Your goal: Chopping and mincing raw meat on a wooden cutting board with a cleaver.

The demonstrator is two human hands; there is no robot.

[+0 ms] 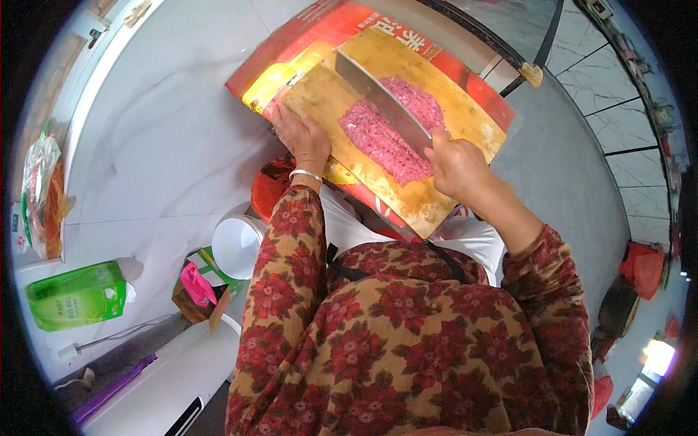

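Observation:
A wooden cutting board [470, 117] lies on a red and yellow cardboard box [259, 71] in front of me. On the board is pink minced meat, with one flat mass [381, 144] on the near side of the blade and a second heap [417, 101] beyond it. My right hand [458, 163] is closed around the handle of a cleaver [381, 101], hiding most of the handle. The wide blade stands between the two portions of meat. My left hand [300, 136], with a silver bangle at the wrist, grips the board's left edge.
To the left are a white bucket [234, 248], an open carton [196, 305] holding something pink, and a green pouch [76, 297]. A white appliance [163, 381] stands at lower left. Beyond the box runs a dark bar [480, 32] with a pale end.

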